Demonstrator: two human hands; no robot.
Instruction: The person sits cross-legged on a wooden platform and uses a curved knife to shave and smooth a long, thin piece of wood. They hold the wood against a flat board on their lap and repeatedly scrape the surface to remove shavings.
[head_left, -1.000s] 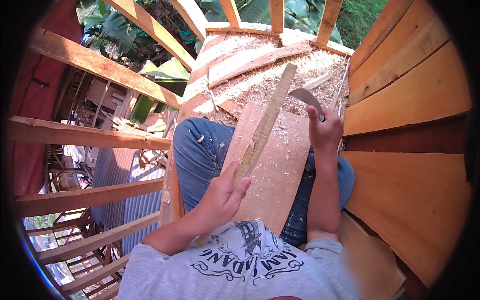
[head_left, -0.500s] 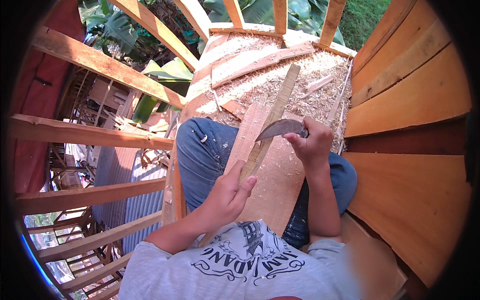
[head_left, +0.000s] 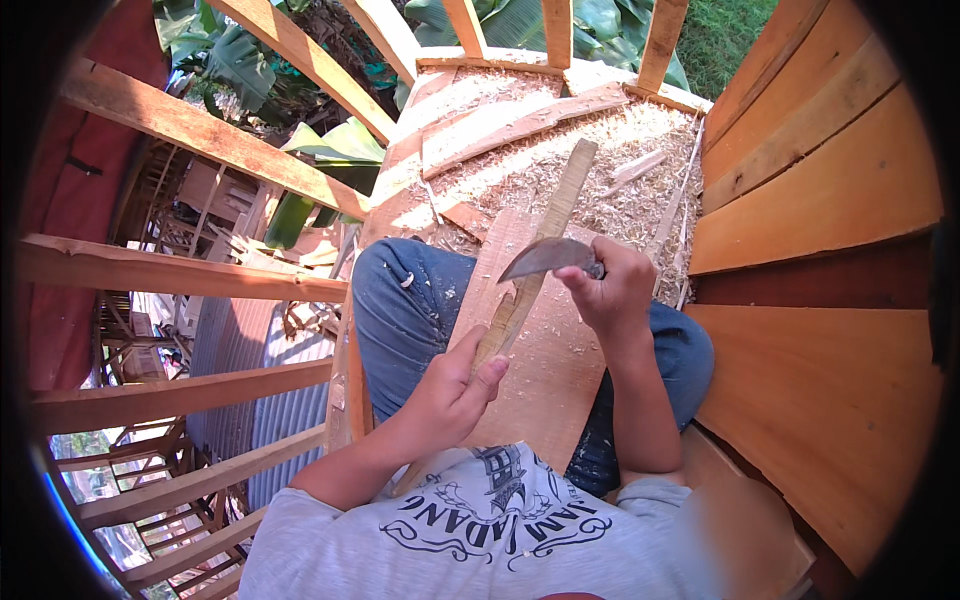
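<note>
A long, flat wooden strip (head_left: 563,200) slants from my chest up over a wide plank (head_left: 545,385) laid across my lap. My left hand (head_left: 452,392) is closed around the lower part of this strip. In my right hand (head_left: 618,290) is the handle of a curved knife (head_left: 540,258), gripped with the thumb along it. The dark blade lies across the strip a little above my left hand, its point turned left. Just below the blade, a small raised curl of wood stands at the strip's left edge. Most of the knife handle is hidden by my fingers.
Wood shavings (head_left: 625,125) cover the floor ahead, with a long offcut (head_left: 530,128) and smaller pieces among them. Wooden railing slats (head_left: 190,268) run along the left and far sides. An orange-brown board wall (head_left: 820,370) stands close on my right.
The knife and my right hand have shifted slightly left. The strip's far end has come a little lower and nearer to me, and a small curl now shows at its edge.
</note>
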